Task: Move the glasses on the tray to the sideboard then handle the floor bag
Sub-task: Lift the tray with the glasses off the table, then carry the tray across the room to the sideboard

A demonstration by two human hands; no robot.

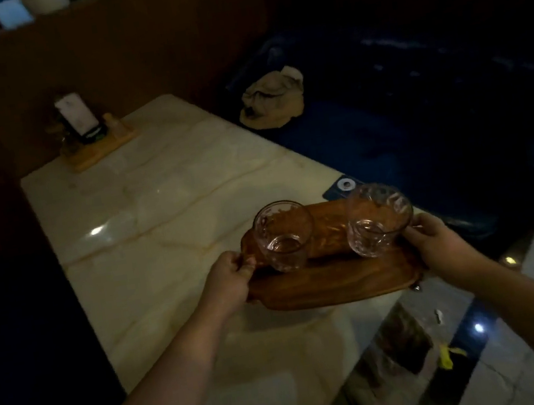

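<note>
step: tray (332, 279) with two glasses (282, 236) gripped at both ends, at tabletop (140, 200) edge
fingers: left hand (231, 277), right hand (435, 239) clamped on tray
next: level carry to sideboard, not seen

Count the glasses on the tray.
2. One glass stands at the wooden tray's left end by the left hand; the other glass at its right end by the right hand. None seems hidden.
</note>
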